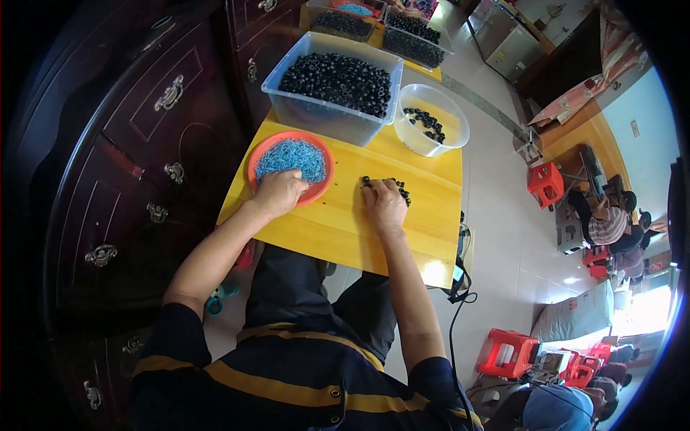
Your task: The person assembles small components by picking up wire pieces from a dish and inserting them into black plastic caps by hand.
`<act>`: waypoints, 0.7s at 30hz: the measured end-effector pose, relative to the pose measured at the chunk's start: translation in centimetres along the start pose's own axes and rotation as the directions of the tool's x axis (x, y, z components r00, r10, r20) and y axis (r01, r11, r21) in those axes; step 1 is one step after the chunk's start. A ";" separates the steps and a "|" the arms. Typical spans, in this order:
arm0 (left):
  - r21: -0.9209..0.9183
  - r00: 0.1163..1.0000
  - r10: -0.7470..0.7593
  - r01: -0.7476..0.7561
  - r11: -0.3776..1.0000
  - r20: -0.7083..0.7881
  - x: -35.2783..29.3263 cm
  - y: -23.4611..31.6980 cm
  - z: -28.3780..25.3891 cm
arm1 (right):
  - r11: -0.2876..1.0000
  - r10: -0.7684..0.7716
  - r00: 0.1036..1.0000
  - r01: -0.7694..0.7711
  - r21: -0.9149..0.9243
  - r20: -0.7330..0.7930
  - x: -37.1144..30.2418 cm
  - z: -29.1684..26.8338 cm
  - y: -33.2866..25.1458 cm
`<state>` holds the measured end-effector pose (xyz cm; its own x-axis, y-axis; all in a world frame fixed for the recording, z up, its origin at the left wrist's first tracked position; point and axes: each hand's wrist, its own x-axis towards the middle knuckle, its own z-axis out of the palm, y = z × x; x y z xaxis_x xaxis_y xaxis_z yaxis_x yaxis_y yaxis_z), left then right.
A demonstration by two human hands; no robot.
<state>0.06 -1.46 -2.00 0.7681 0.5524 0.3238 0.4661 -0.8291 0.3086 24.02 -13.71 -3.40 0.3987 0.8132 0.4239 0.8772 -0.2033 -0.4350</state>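
My left hand reaches over the near rim of an orange-red round plate heaped with small, thin light-blue pieces. Its fingers are bent and pressed together at the edge of the heap; what they pinch is hidden. To the right, my right hand rests on the yellow tabletop, fingers curled down at a small group of round black pieces. Its fingertips are closed against these pieces, which look like small hollow caps. Whether one is held between them is too small to tell.
Behind the plate stands a clear bin full of black pieces. Beside it, a round clear tub holds several more. Farther bins stand on another table. Dark drawers line the left; a black cable hangs at the right.
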 end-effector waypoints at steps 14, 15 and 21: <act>-0.180 0.996 0.067 -0.077 0.981 -0.063 1.8 1.8 -3.7 | 0.883 0.104 0.994 -0.081 0.462 -0.025 -1.9 -1.6 1.3; -0.174 0.995 0.073 -0.083 0.981 -0.061 1.8 2.4 -4.0 | 0.824 0.145 0.989 -0.124 0.553 0.007 -2.0 -1.7 1.2; -0.493 0.999 0.023 -0.032 0.869 -0.025 2.2 7.1 -2.3 | 0.750 0.192 0.981 -0.166 0.641 0.029 -1.7 -2.8 2.0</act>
<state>4.02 -5.92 2.91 0.7677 0.5348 0.3530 0.1637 -0.6963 0.6989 25.82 -17.02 -2.75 0.5521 0.7742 0.3095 0.4201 0.0623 -0.9053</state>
